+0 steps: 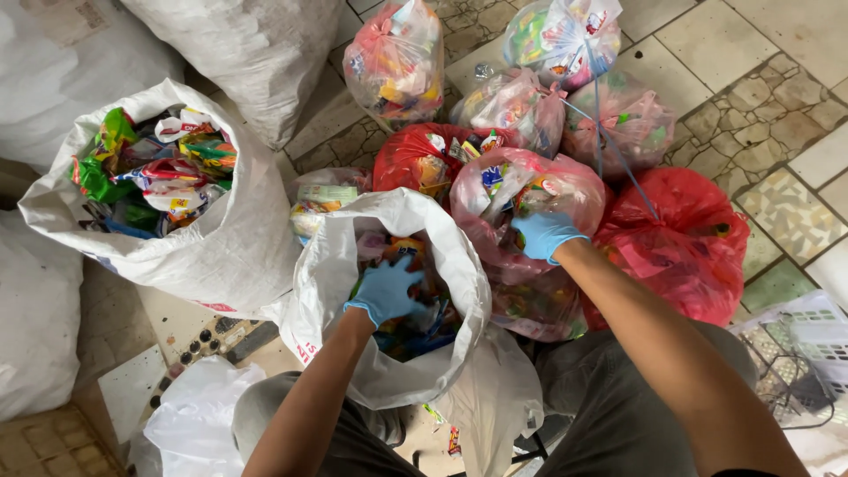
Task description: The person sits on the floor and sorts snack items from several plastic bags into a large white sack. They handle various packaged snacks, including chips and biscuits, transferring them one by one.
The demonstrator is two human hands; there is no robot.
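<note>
On a tiled floor (pixel 751 53) crowded with bags, the left hand (pixel 384 291) presses open-palmed into wrappers inside a white sack (pixel 353 256), nearly full. Just right, the right hand (pixel 543 234) clutches a pink bag (pixel 530 190), still stuffed.

A waste-sorting spot on a worn tiled floor (pixel 777 115). White sacks (pixel 221 238) and tied plastic bags (pixel 397 62) hold colourful wrappers (pixel 159 168).
</note>
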